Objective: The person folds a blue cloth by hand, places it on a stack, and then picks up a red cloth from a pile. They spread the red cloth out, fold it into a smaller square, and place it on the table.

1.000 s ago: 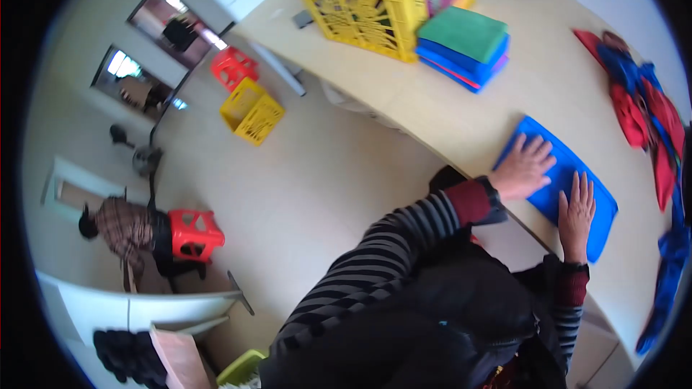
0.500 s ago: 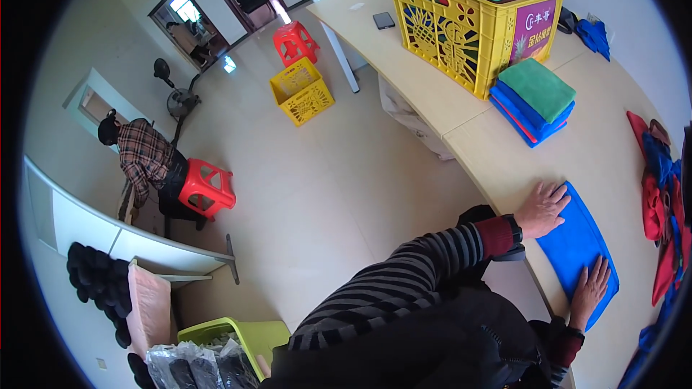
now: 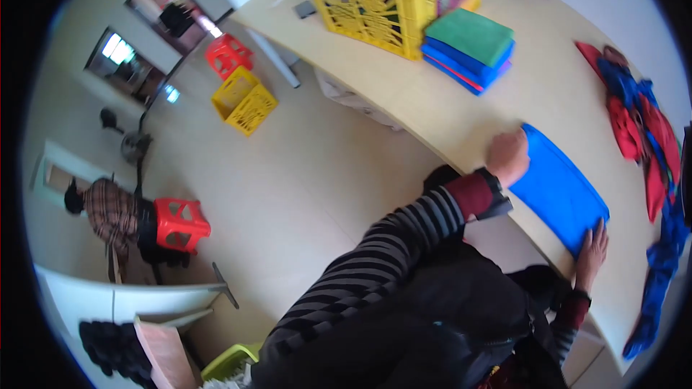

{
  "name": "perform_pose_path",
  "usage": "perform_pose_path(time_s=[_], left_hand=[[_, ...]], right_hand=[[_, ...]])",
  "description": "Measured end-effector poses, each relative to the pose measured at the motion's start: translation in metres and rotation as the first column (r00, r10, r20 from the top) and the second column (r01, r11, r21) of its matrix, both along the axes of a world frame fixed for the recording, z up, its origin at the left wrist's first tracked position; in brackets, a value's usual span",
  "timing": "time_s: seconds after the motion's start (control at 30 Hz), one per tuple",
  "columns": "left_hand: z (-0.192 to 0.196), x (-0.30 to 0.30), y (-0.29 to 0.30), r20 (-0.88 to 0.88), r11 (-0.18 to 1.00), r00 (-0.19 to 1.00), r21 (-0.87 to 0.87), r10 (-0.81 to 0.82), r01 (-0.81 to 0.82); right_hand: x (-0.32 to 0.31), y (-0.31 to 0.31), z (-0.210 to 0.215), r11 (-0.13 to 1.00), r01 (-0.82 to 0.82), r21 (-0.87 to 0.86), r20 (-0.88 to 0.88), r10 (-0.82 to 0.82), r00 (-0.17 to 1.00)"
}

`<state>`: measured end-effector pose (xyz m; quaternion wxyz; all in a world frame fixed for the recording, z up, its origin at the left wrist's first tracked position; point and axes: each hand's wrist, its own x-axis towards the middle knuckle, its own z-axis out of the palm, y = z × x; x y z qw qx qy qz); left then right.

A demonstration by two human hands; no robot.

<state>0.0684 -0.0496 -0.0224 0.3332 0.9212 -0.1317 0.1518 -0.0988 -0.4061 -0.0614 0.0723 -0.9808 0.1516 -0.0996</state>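
Observation:
A folded blue cloth lies as a long flat strip on the table, slanting toward its near edge. My left hand is closed at the cloth's far left end, with curled fingers gripping its edge; the fingertips are partly hidden. At the strip's other end my right hand rests with fingers stretched out along the cloth's short edge. Beyond my left hand stands a neat stack of folded cloths, green on top with blue and red below.
The pale wooden table bears a yellow crate at its back. Crumpled red and blue cloths lie along the right side. On the floor are another yellow crate and red stools. A person works at the left.
My left hand has gone from lying flat to closing on the cloth's far end. My right hand has slid off the cloth's middle to its near end. The whole view has shifted.

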Motion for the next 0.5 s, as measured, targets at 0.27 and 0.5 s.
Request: perform_pose_path(time_s=[0.27,0.5], left_hand=[[0.021,0.023,0.017,-0.267,0.995,0.958,-0.032,-0.104,0.099],[0.022,0.017,0.029,-0.476,0.563,0.579,-0.825,-0.662,-0.034]], right_hand=[[0.021,0.09,0.061,0.981,-0.019,-0.191,0.147,0.048,0.988],[0.051,0.141,0.063,0.987,-0.108,-0.117,0.103,0.12,0.987]])
